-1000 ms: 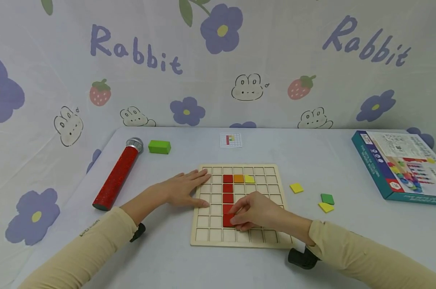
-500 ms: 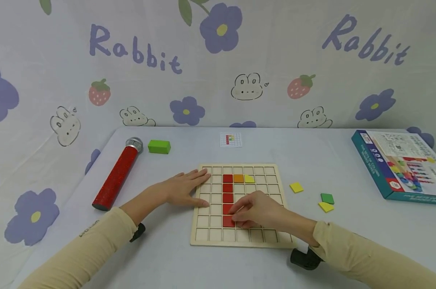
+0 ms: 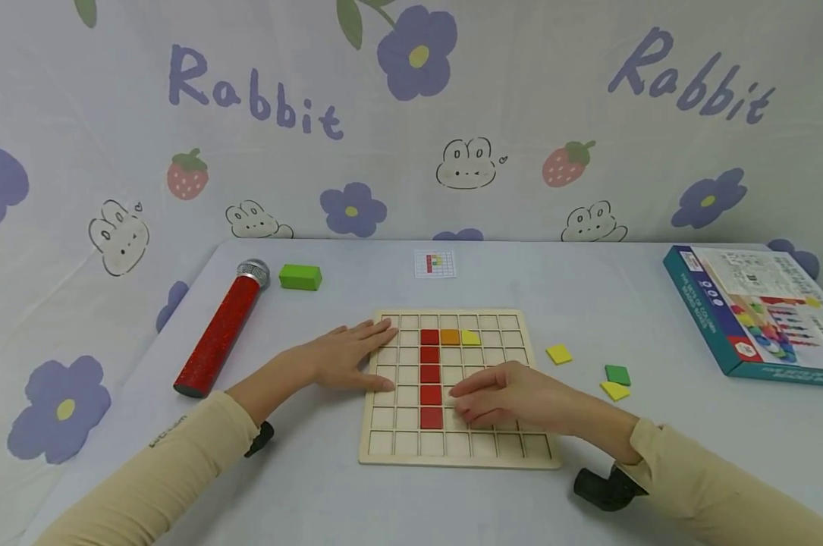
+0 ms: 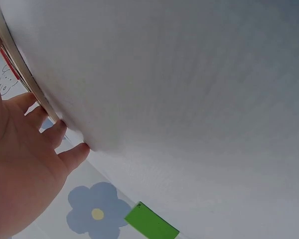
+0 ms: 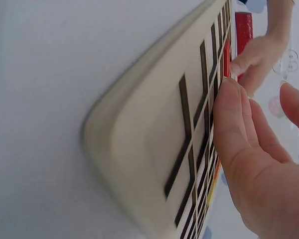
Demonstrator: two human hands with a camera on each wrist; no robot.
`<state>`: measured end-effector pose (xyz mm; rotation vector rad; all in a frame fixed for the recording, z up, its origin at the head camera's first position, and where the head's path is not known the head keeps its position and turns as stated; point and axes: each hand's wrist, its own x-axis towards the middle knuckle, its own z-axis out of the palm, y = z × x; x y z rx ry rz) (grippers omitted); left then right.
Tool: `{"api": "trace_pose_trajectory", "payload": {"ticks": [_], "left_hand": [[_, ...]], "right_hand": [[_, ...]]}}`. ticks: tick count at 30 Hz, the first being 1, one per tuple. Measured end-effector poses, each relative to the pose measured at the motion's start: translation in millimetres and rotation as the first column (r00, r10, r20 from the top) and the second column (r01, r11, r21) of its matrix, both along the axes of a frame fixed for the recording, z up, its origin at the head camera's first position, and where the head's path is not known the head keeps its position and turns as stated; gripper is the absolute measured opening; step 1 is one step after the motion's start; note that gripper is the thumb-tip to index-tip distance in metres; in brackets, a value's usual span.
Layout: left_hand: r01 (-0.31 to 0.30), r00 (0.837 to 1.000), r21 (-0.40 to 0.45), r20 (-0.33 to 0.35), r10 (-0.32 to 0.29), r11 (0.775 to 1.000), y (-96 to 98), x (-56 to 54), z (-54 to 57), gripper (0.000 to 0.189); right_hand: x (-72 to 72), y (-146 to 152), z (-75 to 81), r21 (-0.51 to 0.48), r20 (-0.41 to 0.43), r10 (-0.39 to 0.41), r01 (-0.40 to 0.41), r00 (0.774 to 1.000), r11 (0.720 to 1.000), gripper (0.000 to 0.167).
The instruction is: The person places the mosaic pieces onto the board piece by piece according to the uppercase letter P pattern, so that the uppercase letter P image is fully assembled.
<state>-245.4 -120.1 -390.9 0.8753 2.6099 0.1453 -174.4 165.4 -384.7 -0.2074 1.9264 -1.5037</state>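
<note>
Wooden grid board [image 3: 459, 461] is lying on the counter [image 3: 302, 485]. The left hand [image 3: 348, 358] is resting, fingers and thumb apart, on its left edge; the right hand [image 3: 503, 394], fingers loosely bent and apparently holding nothing, is hovering or resting beside the red tiles [image 3: 430, 374]. A dragging fingertip could be dislodging one. Loose yellow tile [image 3: 559, 354] is crowding the right edge; the near edge is facing bare counter.

Two hands [image 3: 350, 358] [image 3: 510, 396], one board [image 3: 407, 444], five red tiles [image 3: 429, 374], three yellow tiles [image 3: 559, 354], one orange tile [image 3: 450, 337] and one green tile [image 3: 617, 374] show.
</note>
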Motion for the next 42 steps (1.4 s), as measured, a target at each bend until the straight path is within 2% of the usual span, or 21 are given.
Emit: {"api": "trace_pose_trajectory", "payload": {"ticks": [12, 22, 29, 35, 38, 42], "left_hand": [[0.006, 1.000, 0.007, 0.003, -0.006, 1.000, -0.1, -0.2, 0.2, 0.093], [-0.004, 1.000, 0.005, 0.001, 0.004, 1.000, 0.1, -0.9, -1.8, 0.093], [-0.007, 1.000, -0.001, 0.002, 0.007, 1.000, 0.5, -0.9, -1.3, 0.093], [-0.011, 1.000, 0.007, 0.008, 0.011, 1.000, 0.5, -1.0, -2.0, 0.093], [-0.008, 1.000, 0.007, 0.005, 0.008, 1.000, 0.3, -1.0, -2.5, 0.093], [-0.003, 1.000, 0.005, 0.000, 0.003, 1.000, 0.0, -1.1, -2.7, 0.093]], "right_hand": [[-10.6, 62, 8.5, -0.126, -0.014, -0.088, 0.085, 0.996, 0.988, 0.057], [-22.5, 106, 13.7, -0.120, -0.026, -0.213, 0.209, 0.977, 0.971, 0.061], [-36.1, 139, 9.9, -0.053, -0.111, -0.256, 0.251, 0.960, 0.966, 0.064], [-40.5, 161, 4.0, 0.023, -0.181, -0.257, 0.265, 0.949, 0.964, 0.063], [-40.2, 168, 1.0, 0.105, -0.215, -0.236, 0.263, 0.948, 0.959, 0.064], [-36.4, 178, -3.7, 0.251, -0.299, -0.145, 0.224, 0.943, 0.942, 0.062]]}}
